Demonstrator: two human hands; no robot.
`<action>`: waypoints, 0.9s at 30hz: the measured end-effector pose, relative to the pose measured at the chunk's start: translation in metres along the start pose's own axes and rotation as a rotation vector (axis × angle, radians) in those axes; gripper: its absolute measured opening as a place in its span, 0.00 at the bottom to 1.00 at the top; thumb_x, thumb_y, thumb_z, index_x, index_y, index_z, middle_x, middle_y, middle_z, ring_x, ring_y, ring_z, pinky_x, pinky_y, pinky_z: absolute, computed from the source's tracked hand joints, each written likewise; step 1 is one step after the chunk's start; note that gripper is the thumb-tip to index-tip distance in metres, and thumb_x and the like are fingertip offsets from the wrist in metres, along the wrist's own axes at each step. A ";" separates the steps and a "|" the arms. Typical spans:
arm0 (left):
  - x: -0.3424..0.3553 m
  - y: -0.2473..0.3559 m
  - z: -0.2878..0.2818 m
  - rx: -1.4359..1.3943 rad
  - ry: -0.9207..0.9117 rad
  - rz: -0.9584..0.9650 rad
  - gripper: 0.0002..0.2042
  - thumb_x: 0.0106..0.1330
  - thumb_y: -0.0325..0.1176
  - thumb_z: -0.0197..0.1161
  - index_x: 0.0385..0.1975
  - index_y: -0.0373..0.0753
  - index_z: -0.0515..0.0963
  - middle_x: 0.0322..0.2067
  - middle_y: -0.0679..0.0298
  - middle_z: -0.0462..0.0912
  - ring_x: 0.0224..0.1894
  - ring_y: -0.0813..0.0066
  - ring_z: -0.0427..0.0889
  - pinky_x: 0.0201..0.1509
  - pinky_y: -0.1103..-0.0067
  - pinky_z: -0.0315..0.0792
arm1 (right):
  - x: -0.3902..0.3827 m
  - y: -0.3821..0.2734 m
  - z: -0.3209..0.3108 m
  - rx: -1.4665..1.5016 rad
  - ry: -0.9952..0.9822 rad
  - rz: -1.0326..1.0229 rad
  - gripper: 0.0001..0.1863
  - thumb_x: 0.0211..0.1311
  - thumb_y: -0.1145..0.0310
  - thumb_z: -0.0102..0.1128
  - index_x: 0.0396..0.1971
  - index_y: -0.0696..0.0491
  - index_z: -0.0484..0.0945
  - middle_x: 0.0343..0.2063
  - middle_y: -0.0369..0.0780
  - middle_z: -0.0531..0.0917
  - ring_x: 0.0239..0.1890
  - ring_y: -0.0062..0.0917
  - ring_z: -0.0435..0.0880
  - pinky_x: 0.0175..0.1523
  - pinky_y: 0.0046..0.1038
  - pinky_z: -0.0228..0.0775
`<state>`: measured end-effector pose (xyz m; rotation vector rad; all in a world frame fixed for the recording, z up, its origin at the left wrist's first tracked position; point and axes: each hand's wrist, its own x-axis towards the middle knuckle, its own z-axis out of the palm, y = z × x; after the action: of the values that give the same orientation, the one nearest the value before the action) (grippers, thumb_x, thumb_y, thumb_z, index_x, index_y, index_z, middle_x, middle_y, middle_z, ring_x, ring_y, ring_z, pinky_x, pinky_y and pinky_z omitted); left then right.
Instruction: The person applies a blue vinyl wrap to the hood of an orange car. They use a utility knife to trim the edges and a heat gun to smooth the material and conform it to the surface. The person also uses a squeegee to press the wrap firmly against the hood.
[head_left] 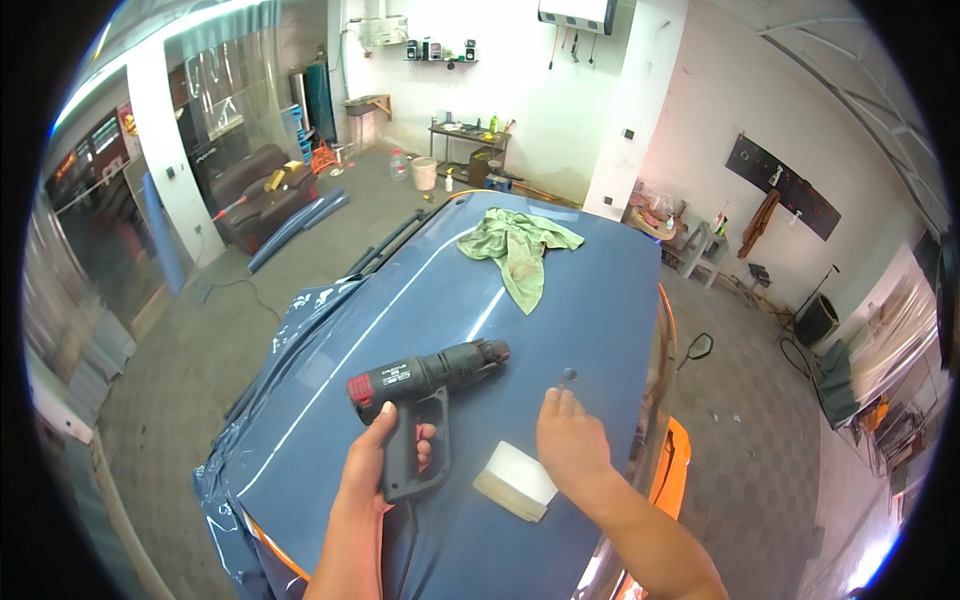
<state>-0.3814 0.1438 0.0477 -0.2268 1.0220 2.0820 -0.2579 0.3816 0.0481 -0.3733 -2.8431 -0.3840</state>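
Bare forearms come up from the lower edge, the left forearm (345, 560) at seven o'clock from the middle of the view and the right forearm (645, 535) at five. Both reach over a car's blue roof (400, 330), which fills the centre and runs up toward twelve o'clock. Along its left side, from eight to nine o'clock, hangs crumpled glossy film (222, 520); orange bodywork (672, 470) shows past its right edge, near four.

Farther off, a brown sofa (240, 182) sits at ten o'clock, and a cluttered bench (465, 137) stands against the wall at twelve. Pale green cloth (518, 250) lies rumpled on the roof at one. On the floor at eleven is a pale bucket (425, 178).

At seven o'clock, above the roof, is a black heat gun (425, 375), its nozzle aimed between two and three. The left hand (385, 445) is wrapped around its handle. At five, the right hand (572, 430) has its fingers bent and bunched; whether they pinch anything I cannot tell. Between the hands, just short of six, rests a white-and-tan block (515, 482). Just beyond the right fingertips is a small, dark, round spot (570, 375).
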 end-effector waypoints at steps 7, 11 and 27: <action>0.000 0.000 0.000 0.048 -0.006 -0.004 0.29 0.80 0.53 0.50 0.45 0.25 0.78 0.32 0.56 0.82 0.29 0.72 0.81 0.33 0.78 0.77 | -0.004 0.011 -0.002 0.080 0.029 -0.064 0.17 0.58 0.80 0.56 0.48 0.68 0.74 0.37 0.48 0.80 0.42 0.37 0.88 0.38 0.30 0.84; -0.001 0.001 0.001 0.040 -0.001 -0.014 0.28 0.81 0.53 0.50 0.45 0.26 0.79 0.32 0.57 0.83 0.29 0.72 0.81 0.34 0.78 0.77 | -0.007 0.013 -0.006 0.096 -0.050 -0.068 0.20 0.61 0.76 0.59 0.52 0.69 0.79 0.49 0.59 0.85 0.49 0.39 0.90 0.47 0.27 0.86; 0.003 0.000 -0.008 -0.253 -0.078 -0.024 0.28 0.79 0.54 0.52 0.45 0.26 0.76 0.35 0.53 0.84 0.27 0.70 0.84 0.30 0.77 0.83 | -0.071 0.009 -0.032 0.549 0.395 -0.283 0.17 0.61 0.59 0.74 0.42 0.51 0.78 0.36 0.42 0.80 0.30 0.34 0.79 0.32 0.32 0.72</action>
<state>-0.3844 0.1398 0.0416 -0.2808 0.7046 2.1782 -0.1822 0.3654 0.0609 0.1940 -2.4694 0.2542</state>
